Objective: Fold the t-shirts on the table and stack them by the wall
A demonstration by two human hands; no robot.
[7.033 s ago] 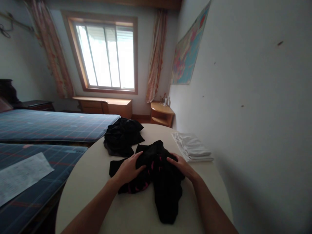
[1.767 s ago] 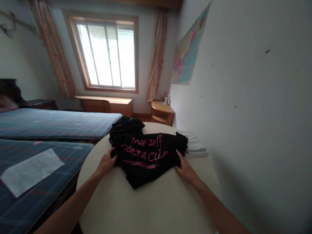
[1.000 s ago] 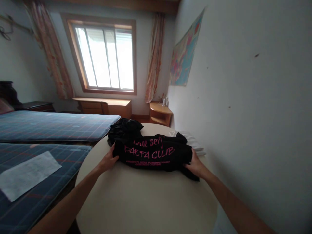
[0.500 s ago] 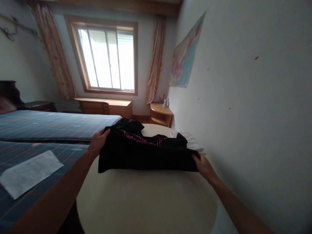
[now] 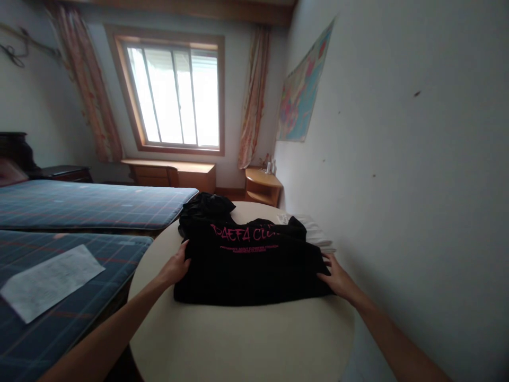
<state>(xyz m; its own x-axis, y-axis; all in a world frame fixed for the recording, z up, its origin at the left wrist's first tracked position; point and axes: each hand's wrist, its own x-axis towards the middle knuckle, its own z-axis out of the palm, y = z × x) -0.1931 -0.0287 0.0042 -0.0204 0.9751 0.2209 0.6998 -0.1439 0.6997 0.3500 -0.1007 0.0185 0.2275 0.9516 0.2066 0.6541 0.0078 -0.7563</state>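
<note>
A black T-shirt with pink lettering across its upper part lies spread on the round cream table. Its lower hem faces me, and its far part is bunched up. My left hand rests at the shirt's left edge, fingertips against the cloth and apart from one another. At the right edge is my right hand, its thumb and fingers spread on the fabric. Behind the shirt's left corner sits a crumpled black bundle. White folded cloth or plastic lies beyond the shirt on the right.
Left of the table stand beds with blue plaid mattresses, one bearing a sheet of paper. A white wall runs close along the right. Toward the window are a low wooden desk and a corner shelf.
The shirt's near edge has come down onto the table and toward me, uncovering the pink lettering. Both hands have lowered, and their grip on the cloth has loosened.
</note>
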